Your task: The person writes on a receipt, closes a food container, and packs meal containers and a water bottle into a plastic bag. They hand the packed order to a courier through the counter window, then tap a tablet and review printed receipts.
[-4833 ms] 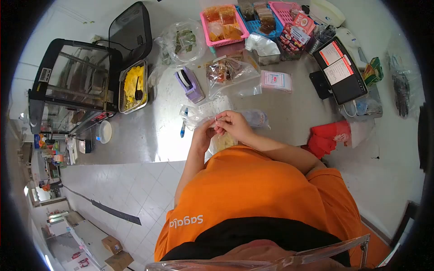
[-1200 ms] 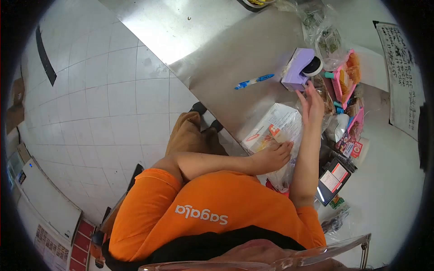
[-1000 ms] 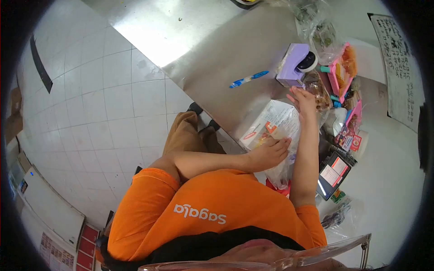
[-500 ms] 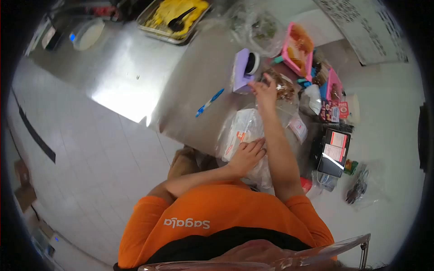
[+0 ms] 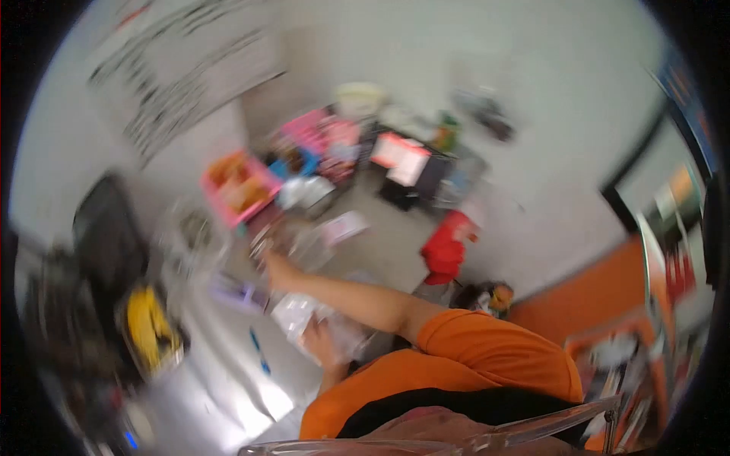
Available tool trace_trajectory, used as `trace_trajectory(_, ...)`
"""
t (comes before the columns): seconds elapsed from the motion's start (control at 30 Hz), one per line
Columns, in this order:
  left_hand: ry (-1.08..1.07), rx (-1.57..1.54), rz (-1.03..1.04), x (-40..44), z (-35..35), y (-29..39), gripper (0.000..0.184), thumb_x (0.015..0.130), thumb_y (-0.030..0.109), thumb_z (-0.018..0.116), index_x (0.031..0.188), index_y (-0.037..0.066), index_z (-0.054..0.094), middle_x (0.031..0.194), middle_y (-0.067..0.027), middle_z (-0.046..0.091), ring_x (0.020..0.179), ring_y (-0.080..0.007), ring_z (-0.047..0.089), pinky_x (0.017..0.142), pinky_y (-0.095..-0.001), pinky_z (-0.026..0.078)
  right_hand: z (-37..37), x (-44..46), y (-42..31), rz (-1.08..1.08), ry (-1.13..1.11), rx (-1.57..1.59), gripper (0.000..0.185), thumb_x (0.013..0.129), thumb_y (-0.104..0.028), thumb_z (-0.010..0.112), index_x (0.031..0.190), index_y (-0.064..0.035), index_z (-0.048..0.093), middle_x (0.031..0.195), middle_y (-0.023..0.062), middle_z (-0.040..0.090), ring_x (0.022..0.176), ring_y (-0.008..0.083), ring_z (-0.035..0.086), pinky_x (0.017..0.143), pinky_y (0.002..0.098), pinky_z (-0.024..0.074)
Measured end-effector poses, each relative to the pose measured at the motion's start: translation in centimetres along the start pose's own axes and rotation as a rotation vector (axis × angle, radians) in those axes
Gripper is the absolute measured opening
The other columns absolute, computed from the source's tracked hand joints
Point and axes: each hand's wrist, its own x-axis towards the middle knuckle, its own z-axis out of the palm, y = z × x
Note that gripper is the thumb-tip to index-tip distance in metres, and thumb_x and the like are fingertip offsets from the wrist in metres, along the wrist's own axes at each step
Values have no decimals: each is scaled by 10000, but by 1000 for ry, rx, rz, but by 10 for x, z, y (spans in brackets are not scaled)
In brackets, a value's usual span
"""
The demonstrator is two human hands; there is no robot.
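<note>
My left hand point(image 5: 322, 342) lies on a clear plastic bag point(image 5: 348, 334) with a white item inside, its fingers apart and fairly flat. My right arm reaches across and beyond it. The right hand point(image 5: 275, 267) is beside a plastic pack with brown contents point(image 5: 283, 234), near a purple tape dispenser point(image 5: 242, 292). Motion blur smears its fingers, so I cannot see whether they grip the pack. A blue pen point(image 5: 260, 351) lies on the metal table point(image 5: 220, 380), left of the bag.
Behind my hands stand a pink basket point(image 5: 268, 194) with orange-brown contents, a white bundle point(image 5: 306, 191) and a black device with a lit screen point(image 5: 401, 158). A tray of yellow food point(image 5: 148, 327) sits at left. A red item point(image 5: 447, 247) is at right.
The view has swung to the right and blurred, bringing the right-hand wall and an orange panel into sight. My right hand remains by the brown pack and the left on the plastic bag.
</note>
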Motion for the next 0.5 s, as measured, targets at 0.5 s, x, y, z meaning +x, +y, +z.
trace_trajectory(0.5,608,-373,262,119,-35,165,306,833,171,589,1075,17,481,1202,-194,441,1120,-311,407,984,-434,282,-425,-535,-5,-30,1716,-64,746,760,33,618,1366,-63,195,1168,148,536,979,167,548,861,319,447)
